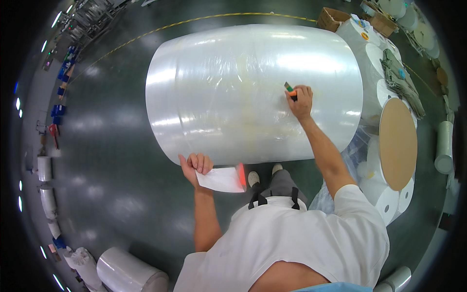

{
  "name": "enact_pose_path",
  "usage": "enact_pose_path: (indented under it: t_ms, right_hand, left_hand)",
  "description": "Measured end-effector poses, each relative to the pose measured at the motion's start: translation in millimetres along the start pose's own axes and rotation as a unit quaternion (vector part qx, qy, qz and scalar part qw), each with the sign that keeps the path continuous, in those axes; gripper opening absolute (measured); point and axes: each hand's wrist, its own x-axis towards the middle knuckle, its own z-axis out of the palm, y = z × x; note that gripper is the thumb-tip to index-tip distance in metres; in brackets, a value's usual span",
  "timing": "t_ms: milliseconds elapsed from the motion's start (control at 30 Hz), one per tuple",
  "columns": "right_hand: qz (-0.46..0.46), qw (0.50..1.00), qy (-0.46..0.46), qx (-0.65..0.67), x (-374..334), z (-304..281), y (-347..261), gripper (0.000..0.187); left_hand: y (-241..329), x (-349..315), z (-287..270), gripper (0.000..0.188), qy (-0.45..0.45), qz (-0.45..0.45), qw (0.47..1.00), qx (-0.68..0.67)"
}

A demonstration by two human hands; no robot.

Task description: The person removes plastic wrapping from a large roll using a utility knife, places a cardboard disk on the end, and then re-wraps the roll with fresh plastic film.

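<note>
1. Right hand (301,101) clasps a slim green-and-orange cutter (290,89), over three o'clock of the glossy silver-white film roll (214,107).
2. Left hand (197,165) pinches a white, red-edged sheet (218,179), seven o'clock.
3. Brown cardboard box (332,19), one o'clock; contents unclear.

A wide roll (209,53) blocks the upper middle of the frame. Left of it, there is room to pass over the floor (107,146) down to the smaller roll (124,270) at lower left. On the right, stacked rolls (382,200) and a cardboard disc (399,144) stand in the way.
</note>
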Motion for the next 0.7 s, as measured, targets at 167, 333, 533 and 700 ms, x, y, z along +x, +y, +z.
enact_pose_path:
  t_ms: [167,333,533,700]
  right_hand:
    - [-0.004,1.000,0.001,0.024,100,78,63,0.029]
    - [0.139,0.980,0.087,0.110,200,137,134,0.028]
    - [0.213,0.883,-0.098,0.408,130,166,60,0.018]
    - [0.189,0.798,-0.356,0.449,87,173,-33,0.022]
  left_hand:
    - [-21,80,30,0.070,0.001,-0.014,1.000,-0.005]
    - [-54,141,72,0.070,-0.043,-0.025,0.998,0.033]
    - [-49,183,41,0.072,-0.016,0.014,1.000,-0.001]
    - [-31,235,38,0.073,-0.047,0.060,0.997,0.000]
